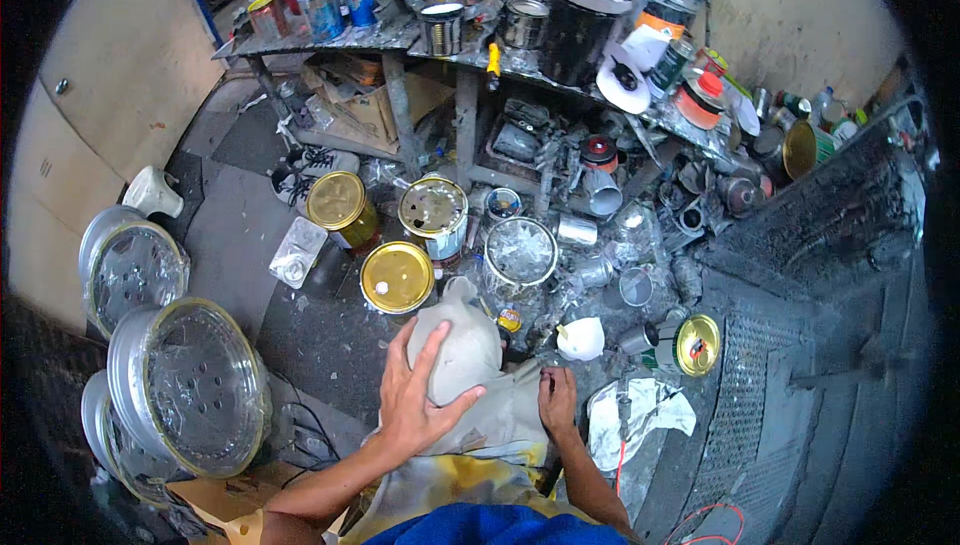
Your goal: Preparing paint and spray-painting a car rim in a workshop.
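Hands (415, 395) on beige, paint-stained cloth (470, 355), bunched.

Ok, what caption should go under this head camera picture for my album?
Left hand spread flat on a pale paint-stained cloth, right hand pinching its edge, gold-lidded paint cans and silver wheel rims all around.

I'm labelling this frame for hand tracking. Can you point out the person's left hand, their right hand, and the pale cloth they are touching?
left hand (418, 395): head view, back of the hand.
right hand (556, 398): head view, back of the hand.
pale cloth (462, 340): head view, bulging top above the left hand's fingers.
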{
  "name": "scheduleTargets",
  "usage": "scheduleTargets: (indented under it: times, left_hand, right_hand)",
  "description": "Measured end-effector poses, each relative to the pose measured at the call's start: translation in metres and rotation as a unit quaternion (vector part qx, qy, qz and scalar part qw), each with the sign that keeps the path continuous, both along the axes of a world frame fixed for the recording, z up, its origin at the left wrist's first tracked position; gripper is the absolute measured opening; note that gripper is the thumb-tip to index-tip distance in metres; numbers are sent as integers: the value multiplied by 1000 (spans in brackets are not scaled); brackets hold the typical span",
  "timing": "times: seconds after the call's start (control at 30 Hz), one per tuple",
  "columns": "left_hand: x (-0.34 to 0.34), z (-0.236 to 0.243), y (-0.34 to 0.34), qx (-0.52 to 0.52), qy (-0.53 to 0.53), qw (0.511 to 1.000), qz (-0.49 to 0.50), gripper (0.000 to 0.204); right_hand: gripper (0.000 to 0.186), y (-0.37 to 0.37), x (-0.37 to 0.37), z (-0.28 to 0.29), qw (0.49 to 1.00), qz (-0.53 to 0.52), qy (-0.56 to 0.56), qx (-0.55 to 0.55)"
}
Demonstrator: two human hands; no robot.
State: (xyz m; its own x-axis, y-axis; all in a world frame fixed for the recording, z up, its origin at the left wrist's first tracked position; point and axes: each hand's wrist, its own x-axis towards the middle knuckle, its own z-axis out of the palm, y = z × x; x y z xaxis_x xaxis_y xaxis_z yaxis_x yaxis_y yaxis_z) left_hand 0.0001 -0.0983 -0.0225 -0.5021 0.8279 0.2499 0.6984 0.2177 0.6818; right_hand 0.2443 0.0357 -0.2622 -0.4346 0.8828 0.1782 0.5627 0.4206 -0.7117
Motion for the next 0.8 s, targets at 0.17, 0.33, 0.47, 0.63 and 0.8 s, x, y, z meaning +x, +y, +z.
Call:
scheduleTargets:
  times: [0.17,0.33,0.47,0.63,0.8]
  left_hand:
    - [7,2,5,-5,-8,1000,4,94]
    - [10,-3,10,-4,-41,999,9,85]
    - [4,-5,8,7,-40,999,5,87]
    - [-1,-5,12,0,-33,999,-4,89]
    - [0,-4,12,9,-28,1000,-6,92]
  right_hand:
    - [10,5,11,0,1000,11,-4,-3]
    - [14,17,21,-11,998,22,-53,-29]
    - [11,27,22,-33,996,10,-85,-33]
    - [11,26,18,-29,999,-3,-48,-4]
    - [11,22,17,-35,999,-6,-34,-4]
